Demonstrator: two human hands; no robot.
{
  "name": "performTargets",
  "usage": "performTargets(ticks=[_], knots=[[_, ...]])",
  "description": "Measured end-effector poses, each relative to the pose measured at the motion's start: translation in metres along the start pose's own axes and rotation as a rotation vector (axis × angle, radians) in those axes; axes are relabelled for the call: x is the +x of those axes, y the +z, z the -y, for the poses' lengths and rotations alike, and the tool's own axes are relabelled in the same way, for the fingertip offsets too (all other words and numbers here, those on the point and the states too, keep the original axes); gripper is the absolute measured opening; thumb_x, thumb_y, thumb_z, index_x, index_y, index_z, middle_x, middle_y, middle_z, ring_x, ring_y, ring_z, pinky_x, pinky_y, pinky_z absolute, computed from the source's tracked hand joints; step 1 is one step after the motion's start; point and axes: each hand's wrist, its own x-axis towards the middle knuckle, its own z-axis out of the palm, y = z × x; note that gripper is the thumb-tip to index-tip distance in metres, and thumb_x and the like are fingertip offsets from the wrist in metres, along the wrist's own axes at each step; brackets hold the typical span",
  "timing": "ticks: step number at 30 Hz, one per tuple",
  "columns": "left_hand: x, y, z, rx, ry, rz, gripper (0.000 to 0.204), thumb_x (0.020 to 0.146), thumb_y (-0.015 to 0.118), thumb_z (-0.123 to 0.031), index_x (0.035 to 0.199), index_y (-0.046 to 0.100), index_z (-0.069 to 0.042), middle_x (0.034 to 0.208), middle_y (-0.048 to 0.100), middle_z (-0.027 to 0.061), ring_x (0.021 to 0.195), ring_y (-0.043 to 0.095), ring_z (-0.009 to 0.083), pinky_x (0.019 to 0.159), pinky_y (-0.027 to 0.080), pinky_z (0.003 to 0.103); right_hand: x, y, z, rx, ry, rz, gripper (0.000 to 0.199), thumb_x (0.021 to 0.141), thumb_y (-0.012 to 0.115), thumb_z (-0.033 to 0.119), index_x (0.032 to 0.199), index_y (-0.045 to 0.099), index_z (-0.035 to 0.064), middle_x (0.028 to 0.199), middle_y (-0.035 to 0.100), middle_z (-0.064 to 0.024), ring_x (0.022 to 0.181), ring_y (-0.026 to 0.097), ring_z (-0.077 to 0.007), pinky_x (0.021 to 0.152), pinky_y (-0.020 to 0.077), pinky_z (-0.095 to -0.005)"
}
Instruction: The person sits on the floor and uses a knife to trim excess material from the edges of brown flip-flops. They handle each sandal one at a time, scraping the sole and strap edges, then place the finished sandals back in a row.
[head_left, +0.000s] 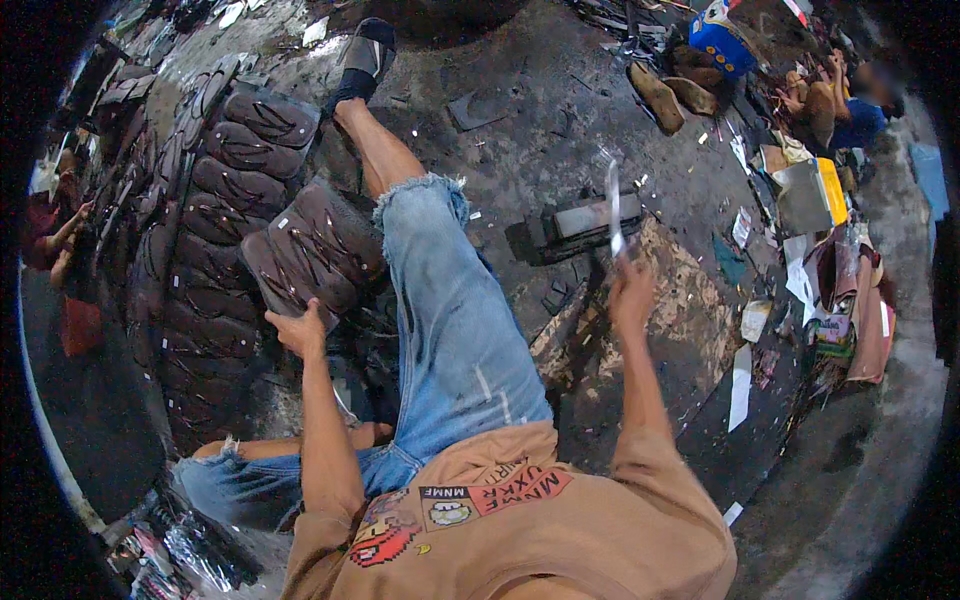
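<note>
Your tan printed T-shirt [600, 500] fills the foreground at six o'clock, above faded blue jeans [455, 310] frayed at the knee, one leg stretched toward eleven o'clock and ending in a dark shoe [365, 60]. At nine to ten o'clock, your left hand [298, 328] pinches the near edge of a cluster of dark brown thong sandals [318, 245], thumb on top, its other fingers partly hidden. The sandals lie just beside your shin, at the edge of rows of similar sandals [215, 255] ranged down the left side. At three o'clock, your right hand [632, 290] is closed around a slender silvery tool [613, 195], raised toward one o'clock and too blurred to identify. Near the tool sits a grey block [595, 215]; under your right hand spreads a mottled brown sheet [690, 300] on the dark floor [540, 110]. A pair of brown foot-shaped forms [655, 98] lies at one o'clock beside a blue-and-yellow box [722, 45]. Other people sit at two o'clock [855, 118] and nine o'clock.
</note>
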Motion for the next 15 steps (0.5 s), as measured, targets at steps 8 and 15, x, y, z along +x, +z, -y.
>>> performTargets(ticks=[8, 15], knots=[[0.006, -0.007, 0.007, -0.140, -0.067, 0.122, 0.116, 0.064, 0.093, -0.042, 0.146, 0.030, 0.012, 0.140, 0.049, 0.0360, 0.133, 0.048, 0.0477, 0.111, 0.039, 0.048, 0.038, -0.036, 0.044, 0.206, 0.041, -0.037, 0.052, 0.090, 0.068, 0.010, 0.140, 0.060, 0.0186, 0.127, 0.057, -0.0240, 0.111, 0.057, -0.0414, 0.093, 0.0491, -0.0487], [0.002, -0.001, 0.024, -0.161, -0.108, 0.120, 0.125, 0.061, 0.093, -0.047, 0.146, 0.028, 0.018, 0.144, 0.046, 0.0363, 0.136, 0.047, 0.0458, 0.115, 0.036, 0.045, -0.057, -0.027, 0.064, 0.265, -0.092, 0.107, 0.049, 0.089, 0.068, 0.008, 0.137, 0.062, 0.0122, 0.099, 0.059, -0.0154, 0.086, 0.062, -0.0294, 0.076, 0.0520, -0.0416]])
